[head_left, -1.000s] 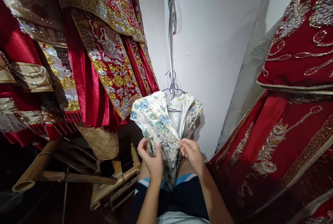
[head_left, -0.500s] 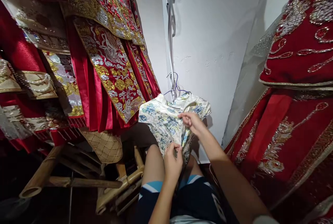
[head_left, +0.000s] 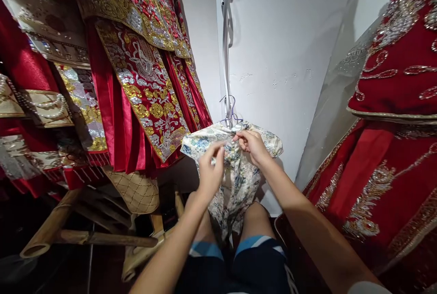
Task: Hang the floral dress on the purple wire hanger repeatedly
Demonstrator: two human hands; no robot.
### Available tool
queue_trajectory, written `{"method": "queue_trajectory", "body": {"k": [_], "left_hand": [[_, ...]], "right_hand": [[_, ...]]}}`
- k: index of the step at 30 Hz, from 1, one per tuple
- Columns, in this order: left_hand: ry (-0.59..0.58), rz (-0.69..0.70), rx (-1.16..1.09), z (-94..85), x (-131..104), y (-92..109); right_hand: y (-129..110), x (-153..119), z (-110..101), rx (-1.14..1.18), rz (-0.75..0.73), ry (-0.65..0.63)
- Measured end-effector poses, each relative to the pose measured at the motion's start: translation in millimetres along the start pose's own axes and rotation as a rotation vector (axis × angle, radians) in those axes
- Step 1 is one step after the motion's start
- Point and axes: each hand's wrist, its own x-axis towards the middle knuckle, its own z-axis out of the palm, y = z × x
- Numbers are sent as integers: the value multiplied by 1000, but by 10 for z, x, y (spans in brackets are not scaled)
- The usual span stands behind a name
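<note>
A short-sleeved floral shirt, cream with blue and yellow flowers, hangs in front of me on a thin purple wire hanger. My right hand is closed near the collar, thumb and forefinger pinching the cloth at the top of the shirt's front. Just left of it, my left hand hovers before the chest of the shirt, its fingers bent and a gap showing between thumb and forefinger. Those left fingertips are slightly blurred and appear to hold no cloth. The shirt's lower end hangs between my knees.
Red embroidered garments with gold and silver hang at left, and another beaded red dress at right. A pale metal strip runs down the white wall. Bamboo furniture stands low at left.
My left hand has let go of the lower front edge and risen toward the collar. My right hand has moved slightly up, and the shirt front now hangs straighter.
</note>
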Motion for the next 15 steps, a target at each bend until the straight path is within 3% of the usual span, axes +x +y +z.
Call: {"method": "queue_trajectory", "body": {"k": [3,5,7,11,15], "left_hand": [[-183,205,182,40,572,12],[-267,301,298,103,748,11],[-273,348,365,141,806,45],[-65,207,198,-10,906,75],[258,-88,-72,-421,1056,-275]], "right_hand": [[-63,10,8,14,-73,-33],[-51,48,-11,-5,-122,-29],[44,86,-60,-54,-125,6],[389,84,-201,-128,-40,68],[571,-35,-278,-84,27,80]]}}
